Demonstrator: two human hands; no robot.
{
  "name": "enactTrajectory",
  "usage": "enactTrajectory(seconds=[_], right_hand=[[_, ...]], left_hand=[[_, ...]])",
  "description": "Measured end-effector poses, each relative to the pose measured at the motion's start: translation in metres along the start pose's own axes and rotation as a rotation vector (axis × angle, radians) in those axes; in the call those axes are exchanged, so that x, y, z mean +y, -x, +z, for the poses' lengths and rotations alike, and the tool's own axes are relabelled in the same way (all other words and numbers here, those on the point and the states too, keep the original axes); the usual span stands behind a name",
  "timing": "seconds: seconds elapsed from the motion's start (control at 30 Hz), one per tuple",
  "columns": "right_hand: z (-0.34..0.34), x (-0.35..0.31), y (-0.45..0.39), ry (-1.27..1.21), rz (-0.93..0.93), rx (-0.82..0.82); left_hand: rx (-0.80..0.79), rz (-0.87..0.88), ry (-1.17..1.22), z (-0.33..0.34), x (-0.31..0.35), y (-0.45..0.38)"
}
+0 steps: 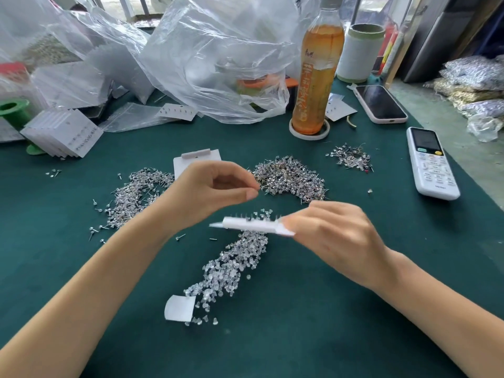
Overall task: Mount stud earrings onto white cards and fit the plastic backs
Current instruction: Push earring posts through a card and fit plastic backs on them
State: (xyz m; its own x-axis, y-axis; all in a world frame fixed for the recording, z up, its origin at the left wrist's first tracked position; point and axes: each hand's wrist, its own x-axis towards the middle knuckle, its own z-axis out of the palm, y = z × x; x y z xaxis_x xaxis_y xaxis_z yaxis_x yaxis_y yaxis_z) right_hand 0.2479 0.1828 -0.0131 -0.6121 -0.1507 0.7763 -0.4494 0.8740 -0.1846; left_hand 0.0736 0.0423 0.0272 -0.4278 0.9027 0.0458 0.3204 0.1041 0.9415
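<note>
My right hand pinches one end of a white card, held edge-on above the table with several stud posts sticking up from it. My left hand hovers just above and left of the card, thumb and forefinger curled close together; whether they hold anything is too small to tell. Silver stud earrings lie in heaps at the left and centre, with a smaller cluster further right. Clear plastic backs trail across the green cloth below the card.
A blank card lies behind my left hand, a stack of filled cards at the left. A tea bottle, phone, remote control, thread spool and crumpled plastic bags ring the work area. A small white paper piece lies near.
</note>
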Motion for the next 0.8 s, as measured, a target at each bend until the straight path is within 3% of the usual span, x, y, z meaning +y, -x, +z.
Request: enactTrajectory(seconds=[0.13, 0.3, 0.8], right_hand=[[0.006, -0.007, -0.002, 0.217, -0.18, -0.115], [0.011, -0.011, -0.002, 0.326, -0.223, -0.114], [0.012, -0.014, -0.001, 0.355, -0.209, -0.155]], left_hand=[[-0.163, 0.02, 0.047, 0.002, 0.012, 0.008], [-0.321, 0.045, -0.116, 0.012, 0.018, 0.016], [-0.324, 0.028, -0.168, 0.014, 0.014, 0.017]])
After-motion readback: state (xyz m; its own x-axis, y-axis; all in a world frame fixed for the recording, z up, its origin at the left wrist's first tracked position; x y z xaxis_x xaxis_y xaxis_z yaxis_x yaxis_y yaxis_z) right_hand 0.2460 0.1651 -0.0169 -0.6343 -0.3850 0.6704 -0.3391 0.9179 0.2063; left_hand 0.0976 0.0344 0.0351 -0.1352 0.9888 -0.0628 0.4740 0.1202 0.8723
